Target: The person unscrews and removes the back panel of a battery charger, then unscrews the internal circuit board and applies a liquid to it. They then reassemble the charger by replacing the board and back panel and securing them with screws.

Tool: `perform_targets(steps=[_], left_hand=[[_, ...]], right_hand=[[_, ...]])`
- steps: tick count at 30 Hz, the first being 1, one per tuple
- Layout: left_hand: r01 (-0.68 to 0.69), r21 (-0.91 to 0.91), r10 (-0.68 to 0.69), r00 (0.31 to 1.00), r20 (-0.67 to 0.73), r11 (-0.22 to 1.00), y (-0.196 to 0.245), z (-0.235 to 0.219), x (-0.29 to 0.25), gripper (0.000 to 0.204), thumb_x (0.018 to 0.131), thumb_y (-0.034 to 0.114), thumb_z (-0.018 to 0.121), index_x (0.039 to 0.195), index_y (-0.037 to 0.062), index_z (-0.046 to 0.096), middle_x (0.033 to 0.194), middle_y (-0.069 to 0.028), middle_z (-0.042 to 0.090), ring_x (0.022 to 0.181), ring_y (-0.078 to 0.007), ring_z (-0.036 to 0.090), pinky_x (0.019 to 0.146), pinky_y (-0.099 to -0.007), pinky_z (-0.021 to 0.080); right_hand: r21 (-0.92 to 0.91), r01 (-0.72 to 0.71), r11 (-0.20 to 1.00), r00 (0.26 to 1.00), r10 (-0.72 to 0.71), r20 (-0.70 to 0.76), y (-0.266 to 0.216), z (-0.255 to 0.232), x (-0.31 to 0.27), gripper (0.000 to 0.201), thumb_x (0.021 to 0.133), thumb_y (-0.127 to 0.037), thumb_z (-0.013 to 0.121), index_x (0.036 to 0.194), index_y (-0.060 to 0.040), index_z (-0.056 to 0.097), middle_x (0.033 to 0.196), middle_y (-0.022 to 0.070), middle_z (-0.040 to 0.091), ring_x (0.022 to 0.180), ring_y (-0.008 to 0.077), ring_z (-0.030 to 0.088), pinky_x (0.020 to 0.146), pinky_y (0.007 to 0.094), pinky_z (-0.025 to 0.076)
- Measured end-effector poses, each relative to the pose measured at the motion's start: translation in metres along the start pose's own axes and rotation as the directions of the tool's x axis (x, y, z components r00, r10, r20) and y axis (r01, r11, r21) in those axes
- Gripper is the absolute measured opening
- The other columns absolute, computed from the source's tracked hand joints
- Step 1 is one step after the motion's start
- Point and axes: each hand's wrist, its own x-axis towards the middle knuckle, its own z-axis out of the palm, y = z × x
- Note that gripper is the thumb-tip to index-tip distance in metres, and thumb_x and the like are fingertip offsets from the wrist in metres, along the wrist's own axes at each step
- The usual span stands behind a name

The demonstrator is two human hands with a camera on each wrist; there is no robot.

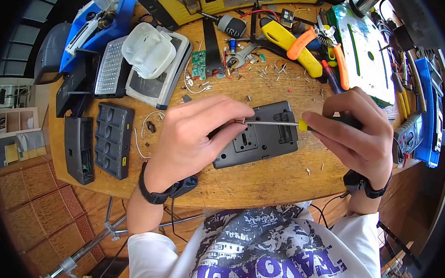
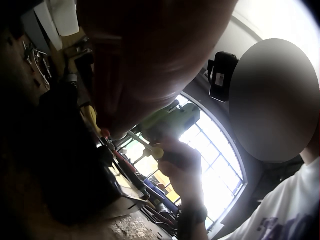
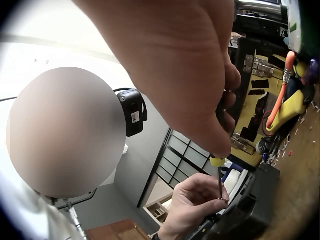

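Note:
My right hand (image 1: 358,132) grips the dark handle of a screwdriver with a yellow collar, its fingers curled round it. From there the steel screwdriver shaft (image 1: 272,122) runs level to the left. At its tip, my left hand (image 1: 189,135) pinches with thumb and forefinger; I cannot tell whether a small screw is held there. Below both hands a dark grey plastic casing (image 1: 278,148) lies on the table, with holes and a recessed panel facing up. In the right wrist view the left fingers (image 3: 200,197) close around the screwdriver tip, near the casing's edge.
Two black plastic parts, one a compartmented tray (image 1: 113,139), lie at left. Behind them stands a white container (image 1: 149,49) on a grey device. Orange-handled pliers (image 1: 343,67), a yellow-handled tool (image 1: 293,47), a green circuit board (image 1: 198,64) and scattered screws lie toward the back.

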Motion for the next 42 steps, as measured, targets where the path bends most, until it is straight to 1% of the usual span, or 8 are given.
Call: perform_targets(steps=[12,19,23,24,28,31,33,42], left_hand=[[-0.072,-0.091,0.073,0.997,0.01,0.993,0.014,0.002,0.011,0.026,0.082,-0.006,0.086,0.107,0.0013,0.082,0.094,-0.0085,0.081,0.082,-0.0174,0.077,0.076,-0.0285,0.06],[0.145,-0.221,-0.133,0.989,0.066,0.964,0.019,0.011,0.008,0.019,0.086,-0.006,0.083,0.105,-0.0039,0.08,0.097,-0.0102,0.083,0.089,-0.0157,0.079,0.084,-0.0288,0.062],[0.161,-0.231,-0.152,0.987,0.058,0.959,0.01,0.013,0.007,0.023,0.087,-0.005,0.081,0.11,-0.0038,0.078,0.102,-0.0141,0.084,0.093,-0.0192,0.083,0.084,-0.0301,0.064],[0.16,-0.232,-0.15,0.987,0.063,0.959,0.012,0.012,0.007,0.023,0.087,-0.005,0.081,0.11,-0.0038,0.078,0.102,-0.0141,0.084,0.093,-0.0192,0.083,0.084,-0.0301,0.064],[0.148,-0.171,-0.139,0.988,0.062,0.974,0.015,0.011,0.008,0.022,0.088,-0.005,0.081,0.11,-0.0046,0.077,0.101,-0.0144,0.084,0.093,-0.0195,0.082,0.086,-0.0308,0.065],[0.142,-0.153,-0.134,0.989,0.061,0.978,0.016,0.012,0.009,0.022,0.088,-0.004,0.081,0.109,-0.0043,0.077,0.1,-0.0143,0.083,0.092,-0.0206,0.082,0.086,-0.0312,0.065],[0.139,-0.141,-0.131,0.989,0.064,0.98,0.019,0.014,0.012,0.022,0.088,-0.004,0.081,0.109,-0.0041,0.077,0.099,-0.0141,0.083,0.091,-0.0211,0.082,0.086,-0.0313,0.065],[0.04,0.018,-0.041,0.999,0.034,0.999,0.02,0.018,0.015,0.018,0.084,0.004,0.084,0.102,0.0021,0.08,0.088,-0.0099,0.08,0.079,-0.0235,0.078,0.074,-0.0343,0.057]], right_hand=[[0.081,0.184,0.98,0.977,-0.173,-0.121,-0.013,-0.044,0.03,0.039,0.073,-0.012,0.095,0.101,0.0022,0.071,0.101,0.0134,0.071,0.082,0.0258,0.07,0.07,0.0342,0.056],[0.1,0.184,0.978,0.978,-0.171,-0.121,-0.028,-0.031,0.051,0.026,0.088,-0.01,0.086,0.104,-0.0018,0.068,0.096,0.007,0.064,0.074,0.017,0.061,0.058,0.0287,0.047],[0.104,0.265,0.959,0.954,-0.244,-0.176,-0.028,-0.015,0.062,0.023,0.092,-0.011,0.081,0.104,-0.0043,0.064,0.097,0.0071,0.064,0.075,0.0265,0.064,0.061,0.035,0.052],[0.135,0.309,0.942,0.946,-0.319,0.061,-0.02,-0.027,0.068,0.015,0.1,-0.002,0.066,0.106,-0.0009,0.052,0.096,0.0077,0.053,0.068,0.0222,0.054,0.063,0.0304,0.055],[0.242,0.392,0.888,0.918,-0.393,-0.049,-0.001,0.001,0.076,0.023,0.096,-0.001,0.069,0.108,0.0005,0.05,0.093,0.0058,0.046,0.063,0.0206,0.046,0.058,0.0347,0.053],[0.188,0.301,0.935,0.952,-0.304,-0.013,-0.024,-0.016,0.076,0.014,0.097,-0.001,0.069,0.1,0.002,0.056,0.087,0.0051,0.055,0.065,0.0141,0.051,0.053,0.0309,0.046],[-0.014,0.329,0.944,0.938,-0.328,-0.108,-0.028,-0.009,0.076,0.022,0.093,-0.014,0.078,0.102,-0.0037,0.062,0.095,0.0087,0.064,0.079,0.0307,0.067,0.068,0.0406,0.054],[-0.063,0.321,0.945,0.946,-0.323,-0.027,-0.022,-0.004,0.074,0.023,0.089,-0.013,0.078,0.102,-0.0021,0.062,0.094,0.01,0.062,0.084,0.0323,0.069,0.073,0.0411,0.056]])
